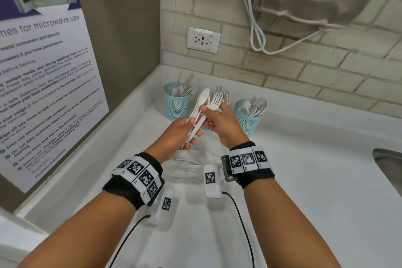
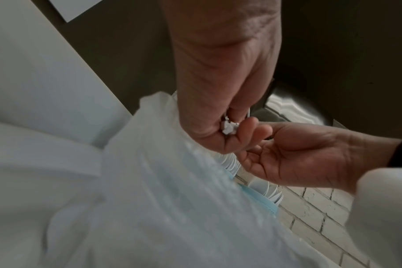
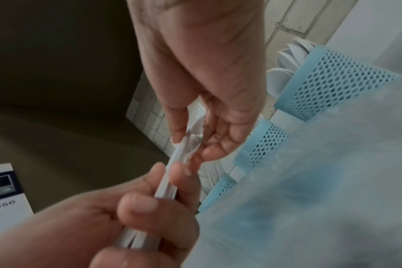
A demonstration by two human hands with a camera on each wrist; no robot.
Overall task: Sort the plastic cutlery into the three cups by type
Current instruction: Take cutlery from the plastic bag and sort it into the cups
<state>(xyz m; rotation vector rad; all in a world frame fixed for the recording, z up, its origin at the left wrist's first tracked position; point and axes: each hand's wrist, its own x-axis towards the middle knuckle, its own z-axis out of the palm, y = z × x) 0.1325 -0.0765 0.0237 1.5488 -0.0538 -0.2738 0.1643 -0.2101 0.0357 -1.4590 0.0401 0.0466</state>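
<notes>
At the centre of the head view the left hand [image 1: 174, 135] curls its fingers round the handles of a small bundle of white plastic cutlery [image 1: 199, 111], spoon bowls and fork tines fanning up and away from the palm. The right hand [image 1: 219, 124] meets it from the right, thumb and fingertips pinching a single white plastic fork [image 1: 214, 102] near its neck, apparently to draw it free of the bundle. Just behind the hands three pale blue perforated plastic cups stand in a row on the white counter [image 1: 304, 180]: the left cup [image 1: 176, 104] seems to hold knives, the middle cup [image 1: 206, 127], mostly hidden by the hands, shows fork tines above it, and the right cup [image 1: 248, 118] holds spoons. The step in hand is separating one piece; next, the fork likely needs to slide clear without dragging neighbours, then drop handle-first into the middle cup.
</notes>
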